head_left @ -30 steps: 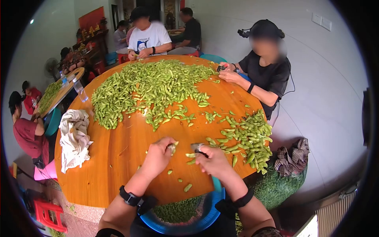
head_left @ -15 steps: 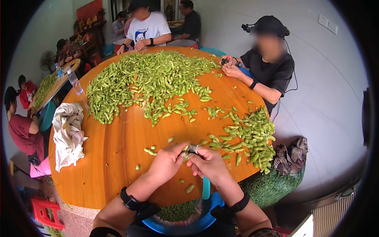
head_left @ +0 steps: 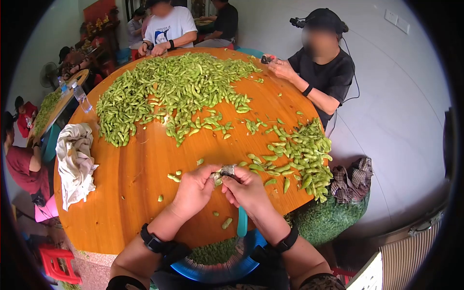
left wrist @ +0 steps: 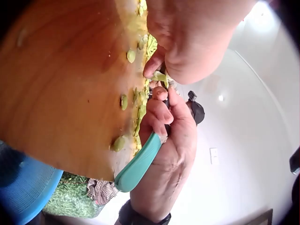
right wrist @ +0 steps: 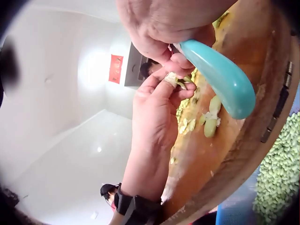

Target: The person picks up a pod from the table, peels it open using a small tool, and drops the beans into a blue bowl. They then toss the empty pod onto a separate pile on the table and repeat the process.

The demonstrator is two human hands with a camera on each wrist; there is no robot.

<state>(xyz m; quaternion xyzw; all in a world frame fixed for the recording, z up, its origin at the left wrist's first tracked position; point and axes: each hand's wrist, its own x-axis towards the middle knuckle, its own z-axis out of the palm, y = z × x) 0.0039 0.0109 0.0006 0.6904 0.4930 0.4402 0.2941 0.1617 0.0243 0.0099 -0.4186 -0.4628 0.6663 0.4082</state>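
Over the near side of the round wooden table, my two hands meet. My left hand pinches a green bean pod between thumb and fingertips. My right hand grips a tool by its teal handle, which sticks out below the fist. A greyish piece shows at the right thumb, right against the pod; the tool's working end is mostly hidden by the fingers. Loose green beans and a pod lie on the wood around the hands.
A large heap of pods covers the table's far half, a smaller pile its right edge. Shelled beans fill a blue basin below the near edge. A crumpled cloth lies left; a full green sack stands right. Other people sit around.
A second ago my hands were apart; they came together and stay joined at the pod. Green beans appear on the table left of my left hand. The head view has shifted.
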